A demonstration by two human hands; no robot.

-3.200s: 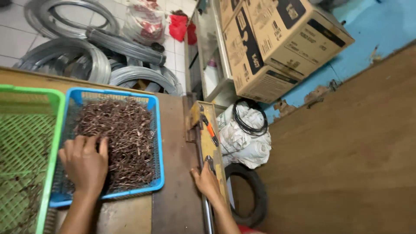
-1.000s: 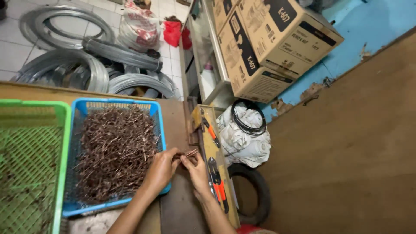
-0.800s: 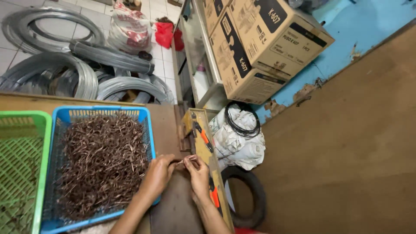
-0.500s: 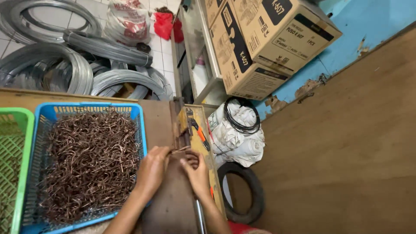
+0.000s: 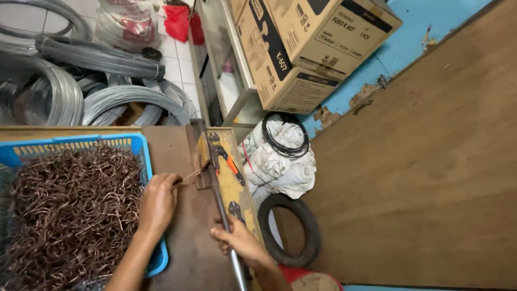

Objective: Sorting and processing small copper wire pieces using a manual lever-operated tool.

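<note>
The person's left hand (image 5: 159, 202) pinches a thin, short copper-coloured wire piece (image 5: 189, 175) and holds its tip against the rusty metal bending jig (image 5: 200, 156) fixed to the brown wooden table (image 5: 177, 253). The right hand (image 5: 239, 242) is closed around the long grey metal lever handle (image 5: 223, 226) that runs from the jig. Just left of the left hand stands a blue plastic basket (image 5: 137, 145) heaped with bent brown wire pieces (image 5: 70, 210). Coils of grey steel wire (image 5: 102, 97) lie on the tiled floor beyond the table.
</note>
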